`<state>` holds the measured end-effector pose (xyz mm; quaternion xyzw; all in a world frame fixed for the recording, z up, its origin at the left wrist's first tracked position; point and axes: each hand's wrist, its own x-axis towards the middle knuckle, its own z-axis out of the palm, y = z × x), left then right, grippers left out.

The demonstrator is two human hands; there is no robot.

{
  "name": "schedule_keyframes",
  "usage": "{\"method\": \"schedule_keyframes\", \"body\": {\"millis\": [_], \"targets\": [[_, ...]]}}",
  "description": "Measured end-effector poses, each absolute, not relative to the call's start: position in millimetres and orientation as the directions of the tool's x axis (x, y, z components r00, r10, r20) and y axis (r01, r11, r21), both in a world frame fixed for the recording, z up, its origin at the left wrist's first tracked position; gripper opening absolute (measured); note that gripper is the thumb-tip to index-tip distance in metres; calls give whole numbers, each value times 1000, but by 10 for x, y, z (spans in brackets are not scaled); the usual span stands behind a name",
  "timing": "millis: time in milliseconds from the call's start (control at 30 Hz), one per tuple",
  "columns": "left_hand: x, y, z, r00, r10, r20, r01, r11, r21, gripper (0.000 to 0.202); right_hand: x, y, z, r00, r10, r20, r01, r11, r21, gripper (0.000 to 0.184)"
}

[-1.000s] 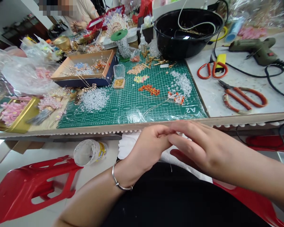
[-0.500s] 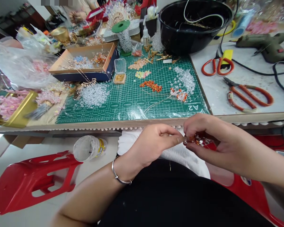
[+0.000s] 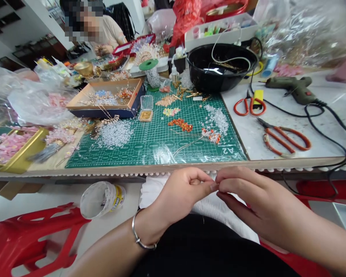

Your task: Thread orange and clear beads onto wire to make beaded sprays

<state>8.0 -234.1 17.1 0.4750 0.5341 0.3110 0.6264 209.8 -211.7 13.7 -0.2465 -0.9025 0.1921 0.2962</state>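
My left hand [image 3: 181, 192] is closed in a pinch in front of the table edge, thumb and index fingertip meeting the right hand's fingertips. My right hand [image 3: 248, 200] is closed, its fingers bent over and hiding the beaded wire piece with orange and clear beads. Only a tiny gold-coloured bit shows between the fingertips. On the green cutting mat [image 3: 144, 148] beyond lie orange flower beads [image 3: 180, 124], a beaded spray [image 3: 211, 135] with wire stems, and clear beads [image 3: 217, 119]. A larger heap of clear beads [image 3: 113, 132] is at the left.
Red-handled pliers [image 3: 282, 136], red-handled scissors [image 3: 249, 105] and a glue gun [image 3: 294, 88] lie on the right. A black basin [image 3: 222, 73] and a box [image 3: 103, 109] stand farther back. A co-worker [image 3: 103, 34] sits across. A bucket [image 3: 100, 200] and red stool [image 3: 40, 242] are below.
The right hand has turned over, so its back and fingers now cover the beaded piece that showed before. The left hand keeps its pinch. The view has tilted up.
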Motion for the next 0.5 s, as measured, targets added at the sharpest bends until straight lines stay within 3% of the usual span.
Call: {"method": "schedule_keyframes", "body": {"millis": [100, 167, 233, 367, 500], "targets": [[-31, -2323, 309, 265, 941, -211, 476, 62, 877, 27, 2174, -1994, 217, -689, 595, 415, 303, 756, -581, 17], [-138, -2302, 369, 320, 947, 22, 659, -239, 713, 28, 2247, -1876, 247, -658, 634, 407, 333, 730, -597, 13], [-265, -2262, 370, 368, 900, 234, 763, -436, 477, 29, 2306, -1743, 235, -611, 670, 421, 384, 716, -583, 7], [-500, -2090, 231, 386, 806, 448, 863, -488, 134, 28, 2273, -1494, 99, -554, 693, 461, 471, 717, -514, 5], [-606, -1842, 82, 427, 776, 464, 891, -450, -67, 28, 2060, -1310, -93, -575, 656, 489, 548, 752, -365, 12]]}}
